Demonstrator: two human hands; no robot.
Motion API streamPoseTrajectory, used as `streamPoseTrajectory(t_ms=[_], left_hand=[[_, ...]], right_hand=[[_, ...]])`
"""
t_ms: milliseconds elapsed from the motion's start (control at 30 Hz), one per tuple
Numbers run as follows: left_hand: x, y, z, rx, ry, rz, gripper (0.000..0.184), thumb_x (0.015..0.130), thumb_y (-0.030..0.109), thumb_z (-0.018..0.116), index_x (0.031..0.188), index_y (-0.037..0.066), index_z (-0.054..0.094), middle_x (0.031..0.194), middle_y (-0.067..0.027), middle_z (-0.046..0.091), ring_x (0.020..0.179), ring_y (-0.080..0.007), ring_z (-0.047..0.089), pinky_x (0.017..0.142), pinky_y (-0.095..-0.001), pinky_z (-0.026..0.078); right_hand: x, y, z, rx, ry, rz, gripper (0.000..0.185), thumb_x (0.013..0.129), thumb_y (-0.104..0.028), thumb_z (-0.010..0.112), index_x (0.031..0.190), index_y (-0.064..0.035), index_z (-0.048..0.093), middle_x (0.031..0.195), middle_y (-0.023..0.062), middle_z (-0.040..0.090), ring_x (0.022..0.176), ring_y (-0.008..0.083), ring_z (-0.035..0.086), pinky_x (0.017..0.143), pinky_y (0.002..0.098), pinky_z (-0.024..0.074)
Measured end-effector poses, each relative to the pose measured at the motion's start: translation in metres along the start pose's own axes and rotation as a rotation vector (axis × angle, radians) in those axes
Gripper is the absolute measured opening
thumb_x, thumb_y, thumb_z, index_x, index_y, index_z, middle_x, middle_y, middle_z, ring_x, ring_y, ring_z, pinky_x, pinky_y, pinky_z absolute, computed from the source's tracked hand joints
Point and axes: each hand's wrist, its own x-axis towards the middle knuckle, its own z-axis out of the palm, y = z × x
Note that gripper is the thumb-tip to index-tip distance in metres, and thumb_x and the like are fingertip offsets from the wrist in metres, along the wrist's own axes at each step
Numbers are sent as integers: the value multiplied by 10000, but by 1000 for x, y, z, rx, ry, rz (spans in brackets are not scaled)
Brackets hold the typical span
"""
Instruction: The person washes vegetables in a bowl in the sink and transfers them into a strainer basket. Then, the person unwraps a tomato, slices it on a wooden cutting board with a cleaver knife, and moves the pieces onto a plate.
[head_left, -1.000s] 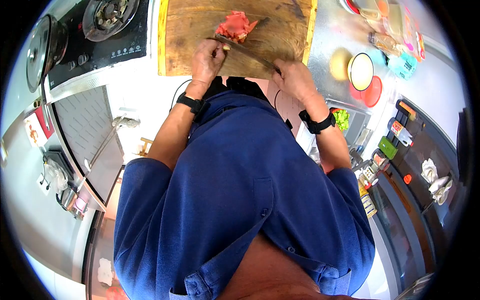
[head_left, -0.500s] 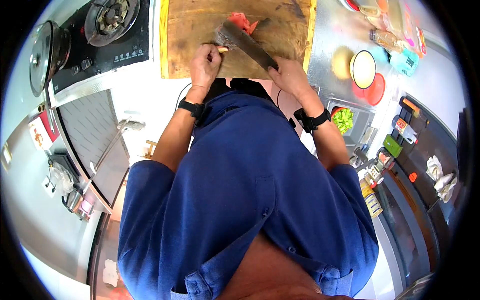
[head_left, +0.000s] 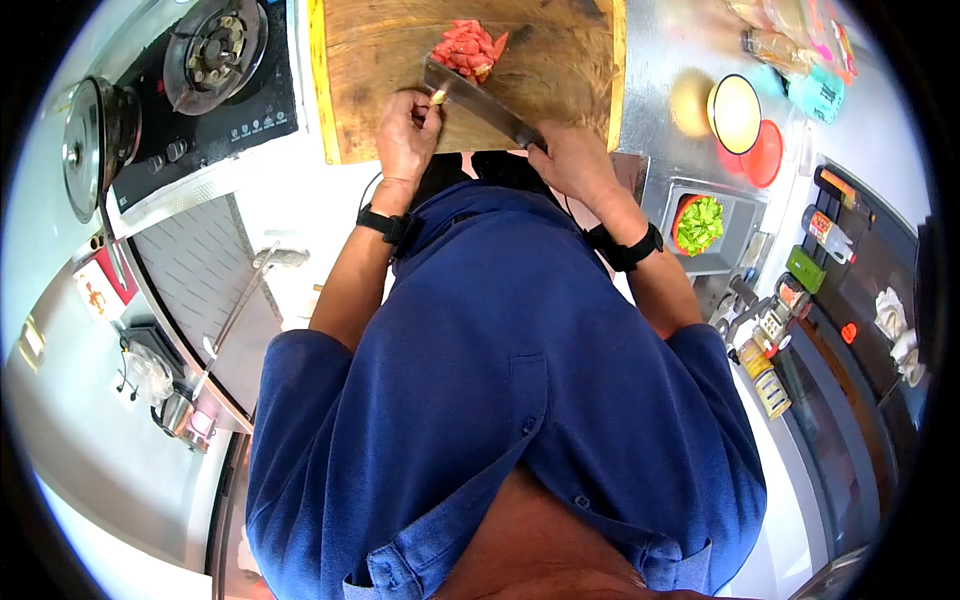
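A wide dark knife [head_left: 482, 104] is in my right hand [head_left: 575, 160], whose fingers are wrapped round its handle. Its blade slants up and left over the wooden board [head_left: 560, 80]. My left hand [head_left: 407, 135] pinches a small pale piece [head_left: 438, 97] at the blade's left end, near the board's front edge. Just beyond the blade lies a heap of cut red pieces [head_left: 467, 48]. What the small piece is, I cannot make out.
On the left are a gas burner [head_left: 215, 55] and a lidded pan [head_left: 88, 135]. To the right stand a yellow bowl [head_left: 735, 113], a red dish [head_left: 763, 153] and a sink [head_left: 725, 255] with green leaves [head_left: 700, 224] in a red bowl.
The knife blade has moved off the red heap toward my left hand and now shows a thinner profile than half a second ago. The whole view has shifted slightly.
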Motion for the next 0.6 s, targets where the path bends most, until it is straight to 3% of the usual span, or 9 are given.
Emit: streamPoseTrajectory(t_ms=[167, 233, 367, 600], left_hand=[[5, 3, 3, 0, -35, -58, 162, 825, 42, 708, 975, 21, 652, 811, -93, 624, 684, -197, 625, 626, -308, 520], [10, 5, 3, -43, -54, -221, 133, 855, 73, 686, 970, 7, 671, 768, -81, 666, 675, -159, 634, 653, -290, 524], [17, -11, 9, -37, -47, -269, 158, 863, 100, 687, 988, 3, 679, 786, -89, 694, 703, -151, 658, 672, -285, 526], [31, -6, 6, 103, -102, -389, 194, 851, 215, 688, 954, 51, 700, 822, -119, 727, 772, -251, 710, 713, -355, 539]], right_hand=[[-7, -7, 1, 38, 41, 18, 228, 855, -261, 592, 908, -47, 649, 798, 222, 682, 766, 421, 665, 713, 532, 519], [-8, -8, 2, 55, 61, 23, 221, 858, -253, 589, 904, -45, 647, 788, 220, 680, 750, 423, 663, 704, 531, 518], [-8, -8, 6, 86, 113, 16, 212, 856, -241, 589, 888, -35, 630, 761, 220, 670, 721, 423, 657, 679, 530, 515], [-6, -8, 11, -4, 166, -77, 177, 843, -208, 613, 846, -31, 600, 765, 183, 661, 719, 396, 651, 651, 489, 511]])
